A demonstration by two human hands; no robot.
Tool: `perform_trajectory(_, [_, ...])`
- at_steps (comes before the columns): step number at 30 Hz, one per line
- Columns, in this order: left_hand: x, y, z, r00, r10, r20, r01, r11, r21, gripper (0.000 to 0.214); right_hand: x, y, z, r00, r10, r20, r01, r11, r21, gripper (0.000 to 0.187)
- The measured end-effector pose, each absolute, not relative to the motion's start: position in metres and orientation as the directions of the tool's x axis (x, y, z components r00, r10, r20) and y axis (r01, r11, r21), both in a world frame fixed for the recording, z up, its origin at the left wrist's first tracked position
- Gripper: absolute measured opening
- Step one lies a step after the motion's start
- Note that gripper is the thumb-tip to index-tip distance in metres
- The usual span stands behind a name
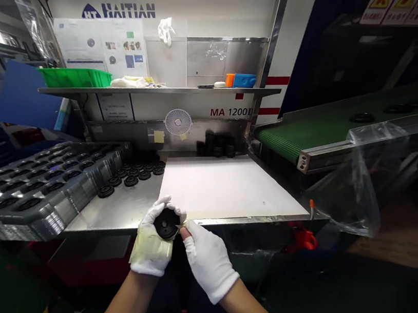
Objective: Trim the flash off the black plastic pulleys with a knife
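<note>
My left hand (152,244), in a white glove with a yellowish wrap around its lower part, is closed around a round black plastic part (166,223). The part's flat face, with a small hole in the middle, is turned up toward me. On its right my right hand (208,255), also white-gloved with a bare thumb tip, pinches a small thin blade (179,226). The blade's point is at the rim of the part; whether it touches cannot be made out. Both hands are just in front of the table edge.
Several black parts (131,181) lie on the metal table (123,212), beside stacked trays (58,202) of similar parts. White sheet (224,187) covers the table's right side. A green conveyor (289,139) carries parts at right. Shelf (187,91) holds a green bin (76,77); below is a fan (178,122).
</note>
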State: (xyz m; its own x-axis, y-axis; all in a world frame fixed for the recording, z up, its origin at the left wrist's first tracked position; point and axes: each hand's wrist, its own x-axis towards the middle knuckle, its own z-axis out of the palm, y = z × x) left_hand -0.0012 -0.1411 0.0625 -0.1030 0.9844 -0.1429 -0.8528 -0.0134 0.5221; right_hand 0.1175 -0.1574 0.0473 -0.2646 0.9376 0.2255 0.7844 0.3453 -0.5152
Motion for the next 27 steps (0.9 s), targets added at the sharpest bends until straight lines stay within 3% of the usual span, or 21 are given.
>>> perform_trajectory(4, [0.003,-0.124,0.056,-0.143,0.977,-0.156,-0.805,-0.023,0.593,0.015,0.114,-0.145,0.036,-0.185,0.95,0.252,0.837,0.287,-0.467,0.028])
perform_trajectory(13, [0.006,-0.057,0.028,-0.264,0.948,-0.179,-0.814,-0.12,0.568,0.019,0.098,-0.097,0.014,-0.173,0.964,0.203,0.829,0.253,-0.499,0.026])
perform_trajectory(18, [-0.016,-0.038,0.025,0.023,0.954,-0.298,-0.836,0.182,0.518,0.038,0.101,-0.067,0.011,-0.242,0.959,0.147,0.8,0.283,-0.529,0.028])
perform_trajectory(21, [-0.022,-0.032,0.022,0.066,0.956,-0.287,-0.853,0.203,0.481,0.029,0.104,-0.056,0.009,-0.254,0.957,0.14,0.799,0.289,-0.527,0.025])
perform_trajectory(27, [-0.013,-0.019,0.009,-0.12,0.936,-0.332,-0.861,0.068,0.504,0.009,0.096,-0.058,-0.002,-0.21,0.968,0.138,0.87,0.249,-0.424,0.023])
